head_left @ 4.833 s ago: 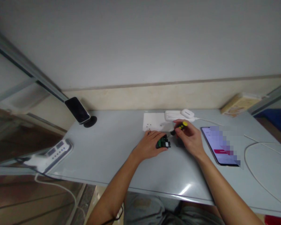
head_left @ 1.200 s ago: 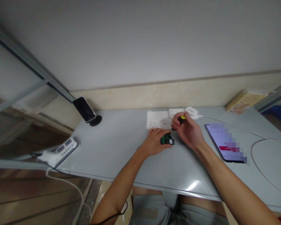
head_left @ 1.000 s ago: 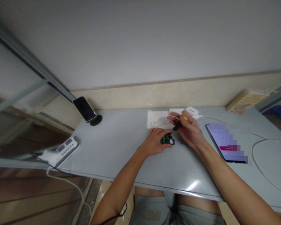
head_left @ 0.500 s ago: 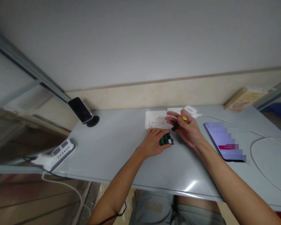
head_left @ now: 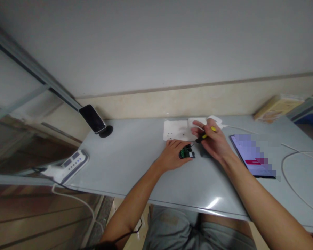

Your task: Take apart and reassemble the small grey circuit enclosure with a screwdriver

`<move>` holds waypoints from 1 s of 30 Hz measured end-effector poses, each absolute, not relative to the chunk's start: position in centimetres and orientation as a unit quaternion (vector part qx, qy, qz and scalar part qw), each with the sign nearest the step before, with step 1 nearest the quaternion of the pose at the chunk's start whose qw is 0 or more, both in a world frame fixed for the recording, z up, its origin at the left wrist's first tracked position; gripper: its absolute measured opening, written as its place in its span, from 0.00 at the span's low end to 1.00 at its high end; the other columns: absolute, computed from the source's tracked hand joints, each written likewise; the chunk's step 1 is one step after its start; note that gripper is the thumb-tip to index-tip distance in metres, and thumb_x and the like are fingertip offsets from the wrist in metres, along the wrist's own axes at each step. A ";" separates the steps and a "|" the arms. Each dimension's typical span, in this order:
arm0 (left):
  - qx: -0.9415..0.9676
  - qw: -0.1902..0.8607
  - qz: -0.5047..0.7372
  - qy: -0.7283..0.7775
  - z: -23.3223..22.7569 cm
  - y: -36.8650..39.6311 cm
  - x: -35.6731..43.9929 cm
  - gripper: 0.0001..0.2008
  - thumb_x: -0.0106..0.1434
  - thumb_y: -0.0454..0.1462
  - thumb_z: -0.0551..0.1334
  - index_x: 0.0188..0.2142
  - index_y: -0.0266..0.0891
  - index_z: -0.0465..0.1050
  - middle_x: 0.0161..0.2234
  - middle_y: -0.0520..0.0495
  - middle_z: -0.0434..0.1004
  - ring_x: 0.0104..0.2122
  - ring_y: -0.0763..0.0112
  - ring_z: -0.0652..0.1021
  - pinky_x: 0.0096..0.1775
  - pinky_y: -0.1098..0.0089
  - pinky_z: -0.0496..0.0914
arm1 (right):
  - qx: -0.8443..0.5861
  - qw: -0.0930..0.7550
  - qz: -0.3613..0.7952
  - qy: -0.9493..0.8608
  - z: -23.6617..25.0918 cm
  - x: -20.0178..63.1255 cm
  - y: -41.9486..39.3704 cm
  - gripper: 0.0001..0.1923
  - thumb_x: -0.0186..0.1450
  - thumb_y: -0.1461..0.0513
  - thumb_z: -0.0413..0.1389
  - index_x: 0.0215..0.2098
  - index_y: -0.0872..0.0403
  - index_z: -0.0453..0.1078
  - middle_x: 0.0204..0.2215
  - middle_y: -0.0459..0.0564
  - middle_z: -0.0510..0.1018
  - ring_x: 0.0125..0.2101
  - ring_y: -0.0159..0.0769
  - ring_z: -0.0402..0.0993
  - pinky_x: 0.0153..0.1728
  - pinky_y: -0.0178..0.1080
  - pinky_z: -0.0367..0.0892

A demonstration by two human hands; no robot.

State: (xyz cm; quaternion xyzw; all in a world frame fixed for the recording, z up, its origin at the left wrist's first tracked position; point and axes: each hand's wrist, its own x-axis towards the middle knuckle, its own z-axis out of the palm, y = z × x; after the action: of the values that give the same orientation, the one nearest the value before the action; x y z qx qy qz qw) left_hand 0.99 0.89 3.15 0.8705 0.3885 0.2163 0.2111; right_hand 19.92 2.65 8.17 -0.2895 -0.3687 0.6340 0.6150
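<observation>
Head view: the tabletop (head_left: pixel 135 163) is a smooth, pale grey sheet with a glossy sheen along its near edge. Toward the far edge, about the middle, the left hand (head_left: pixel 172 158) lies curled over a small green circuit board (head_left: pixel 185 152) with dark parts on it, its fingers pinning the board flat to the tabletop. Just beside it on the right, the right hand (head_left: pixel 214 144) is closed around a small screwdriver (head_left: pixel 205 136) with a black grip and a yellow end; the tool slants down toward the board, but its tip is too small to make out. A small dark part (head_left: pixel 205 153) lies on the tabletop partly under the right hand.

Behind the hands, at the far edge, a flat white sheet (head_left: pixel 176 130) carries a few tiny dark specks, and a rounded white box (head_left: pixel 198 122) sits behind the right fingers, half hidden by them. A thin white cable (head_left: pixel 289 166) runs from there and loops toward the right edge. A phone (head_left: pixel 253 156) lies flat right of the right wrist, its screen lit. A second, dark phone (head_left: pixel 92 118) tilts on a round black stand near the far left corner. A white power strip (head_left: pixel 67 163) rests at the left edge, and a tan cardboard box (head_left: pixel 276 107) lies at the far right corner.
</observation>
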 end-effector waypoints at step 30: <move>0.864 0.219 0.226 0.393 3.6 0.7 1.0 0.25 0.65 0.48 0.68 0.58 0.46 0.68 0.55 0.47 0.77 0.57 0.59 0.73 0.59 0.57 0.61 | -0.285 0.611 0.631 -0.383 8.6 19.3 2.1 0.25 0.54 0.50 0.73 0.26 0.49 0.61 0.21 0.39 0.66 0.21 0.28 0.63 0.25 0.33 0.63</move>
State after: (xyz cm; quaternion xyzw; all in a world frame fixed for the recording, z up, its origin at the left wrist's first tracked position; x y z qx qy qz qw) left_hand 1.04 0.75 3.56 0.8641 0.3932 0.2259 0.2186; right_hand 19.30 2.08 8.63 -0.2845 -0.3834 0.6311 0.6113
